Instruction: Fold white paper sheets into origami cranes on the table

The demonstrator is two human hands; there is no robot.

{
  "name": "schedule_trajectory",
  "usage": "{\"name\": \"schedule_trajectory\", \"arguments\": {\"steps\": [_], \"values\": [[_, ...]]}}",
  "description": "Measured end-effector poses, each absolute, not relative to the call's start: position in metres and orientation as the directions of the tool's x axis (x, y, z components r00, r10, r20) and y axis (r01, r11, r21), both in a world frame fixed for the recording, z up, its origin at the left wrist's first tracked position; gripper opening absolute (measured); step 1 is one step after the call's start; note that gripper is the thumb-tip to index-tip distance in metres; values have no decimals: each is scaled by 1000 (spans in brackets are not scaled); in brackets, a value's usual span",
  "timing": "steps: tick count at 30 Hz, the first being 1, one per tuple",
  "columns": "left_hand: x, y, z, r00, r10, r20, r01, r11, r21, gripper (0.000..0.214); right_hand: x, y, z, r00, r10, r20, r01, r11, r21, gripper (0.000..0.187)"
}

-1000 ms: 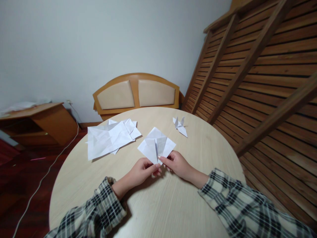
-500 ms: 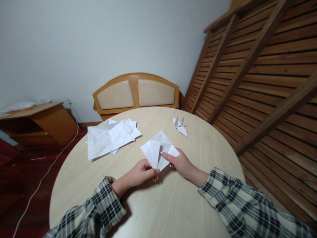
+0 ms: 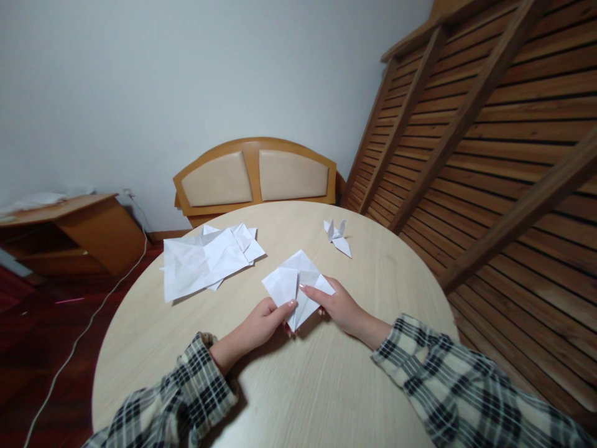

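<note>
A white folded sheet of paper (image 3: 305, 269), roughly diamond-shaped with flaps on its upper face, is held just above the round table (image 3: 326, 379). My left hand (image 3: 263, 323) grips its lower left edge, the thumb pressed on the left flap and the fingers mostly hidden beneath. On the right side my right hand (image 3: 342, 306) pinches the paper, thumb on top near the middle crease and fingers underneath. Beyond it, to the right, a finished-looking paper crane (image 3: 336, 235) rests on the tabletop.
Creased white sheets (image 3: 205, 261) lie in a loose pile at the table's left. A padded wooden headboard (image 3: 255, 144) stands behind the table, and a slatted wooden frame (image 3: 471, 155) leans on the right. A white cable (image 3: 77, 342) crosses the floor near a low cabinet (image 3: 100, 230).
My left thumb has moved up from the paper's bottom tip onto the left flap, which now lies flatter. My right hand keeps its hold, nearly still.
</note>
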State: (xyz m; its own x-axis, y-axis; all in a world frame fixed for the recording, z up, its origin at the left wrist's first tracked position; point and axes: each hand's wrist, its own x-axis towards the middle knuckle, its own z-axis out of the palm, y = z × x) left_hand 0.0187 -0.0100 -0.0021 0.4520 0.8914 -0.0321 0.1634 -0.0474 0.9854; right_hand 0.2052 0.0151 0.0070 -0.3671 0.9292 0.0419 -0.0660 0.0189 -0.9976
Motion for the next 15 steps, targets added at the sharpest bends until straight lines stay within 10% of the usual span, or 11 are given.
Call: {"name": "schedule_trajectory", "arguments": {"steps": [15], "values": [[19,-7,-5,304,948,90,56,-112,992,47,204,14,4,-394,914,97,22,115,-993,40]]}}
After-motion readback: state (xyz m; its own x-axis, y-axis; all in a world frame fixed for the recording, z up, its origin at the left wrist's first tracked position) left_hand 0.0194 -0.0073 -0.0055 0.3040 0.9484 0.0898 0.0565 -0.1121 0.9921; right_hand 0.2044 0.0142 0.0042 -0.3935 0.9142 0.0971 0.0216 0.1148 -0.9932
